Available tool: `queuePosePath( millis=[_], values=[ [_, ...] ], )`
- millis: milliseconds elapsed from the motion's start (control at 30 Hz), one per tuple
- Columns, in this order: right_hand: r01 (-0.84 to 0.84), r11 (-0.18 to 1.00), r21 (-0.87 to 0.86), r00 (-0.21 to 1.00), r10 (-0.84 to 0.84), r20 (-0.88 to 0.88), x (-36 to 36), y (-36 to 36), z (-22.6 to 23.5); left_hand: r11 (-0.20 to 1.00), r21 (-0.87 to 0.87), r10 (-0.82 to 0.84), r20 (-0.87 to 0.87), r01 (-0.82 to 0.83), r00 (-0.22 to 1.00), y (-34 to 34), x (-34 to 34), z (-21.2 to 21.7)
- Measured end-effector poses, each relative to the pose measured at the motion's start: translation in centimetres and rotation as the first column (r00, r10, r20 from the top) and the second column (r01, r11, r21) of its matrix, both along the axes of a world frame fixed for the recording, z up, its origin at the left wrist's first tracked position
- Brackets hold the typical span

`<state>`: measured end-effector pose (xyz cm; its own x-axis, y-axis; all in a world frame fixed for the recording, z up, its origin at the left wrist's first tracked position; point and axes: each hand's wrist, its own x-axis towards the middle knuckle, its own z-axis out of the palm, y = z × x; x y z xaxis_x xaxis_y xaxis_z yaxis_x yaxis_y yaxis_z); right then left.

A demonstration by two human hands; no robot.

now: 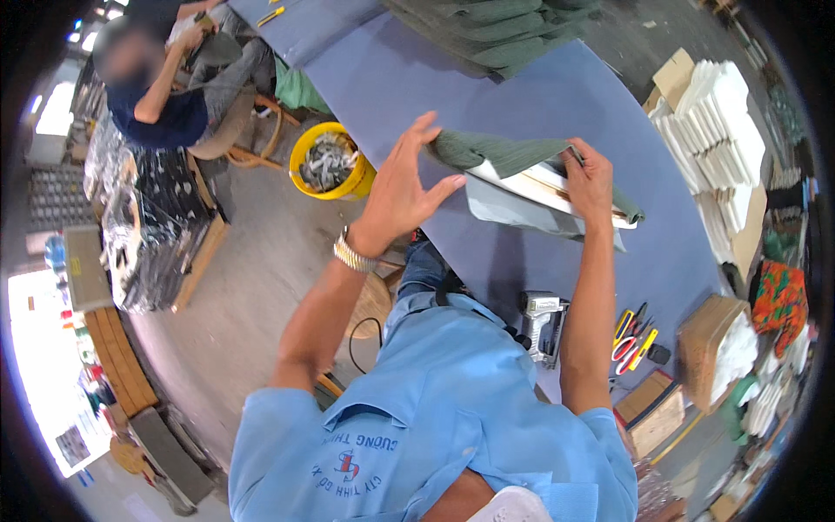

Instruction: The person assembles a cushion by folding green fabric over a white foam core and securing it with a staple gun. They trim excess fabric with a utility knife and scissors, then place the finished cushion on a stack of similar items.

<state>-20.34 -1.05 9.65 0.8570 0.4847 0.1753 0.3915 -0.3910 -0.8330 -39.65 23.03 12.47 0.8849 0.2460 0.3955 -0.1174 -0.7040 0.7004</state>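
2 hands flank the white-edged panel (520, 184), which lies tilted with green fabric (504, 155) over it, at the person's 12 o'clock above the blue surface (648, 122). At its 3 o'clock, the right hand (592, 179) has its grip pinched on the fabric; at 9 o'clock, the left hand (403, 178) is spread, contact unclear. With only 1 sure hold, the panel could slip, and lopsided tension could crease the fabric. A low right forearm (588, 304) could knock the staple gun (541, 320) at 6 o'clock.

dark-green fabric (513, 154) | draped over white-edged panel (520, 183) | tilted, over blue table (391, 96)
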Motion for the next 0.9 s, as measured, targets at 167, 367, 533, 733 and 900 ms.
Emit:
queuePosePath(
  millis=[167, 367, 533, 733, 900],
  values=[
    [-0.200, 0.966, -0.165, 0.979, 0.205, 0.017, 2.1, 0.5, 1.0, 0.993, -0.088, -0.089, -0.132, 0.078, 0.987, 0.7, 0.7, -0.4],
    [-0.520, 0.832, -0.196, 0.811, 0.552, 0.193, -4.3, 6.0, 4.4, 0.939, -0.342, -0.045, -0.230, -0.037, 0.972, -0.5, -2.6, -3.4],
    [-0.707, 0.587, -0.394, 0.622, 0.782, 0.050, -4.4, 10.3, 1.5, 0.896, -0.438, -0.057, -0.278, -0.073, 0.959, 0.9, -5.2, -6.7],
    [-0.755, 0.566, -0.331, 0.631, 0.764, -0.132, -5.5, 12.3, 0.1, 0.877, -0.474, -0.033, -0.231, -0.083, 0.972, 0.8, -6.3, -9.0],
    [-0.778, 0.571, -0.264, 0.622, 0.759, -0.191, -6.0, 12.8, -0.3, 0.860, -0.509, -0.083, -0.209, -0.036, 0.974, 1.0, -6.5, -8.5]
  ],
)
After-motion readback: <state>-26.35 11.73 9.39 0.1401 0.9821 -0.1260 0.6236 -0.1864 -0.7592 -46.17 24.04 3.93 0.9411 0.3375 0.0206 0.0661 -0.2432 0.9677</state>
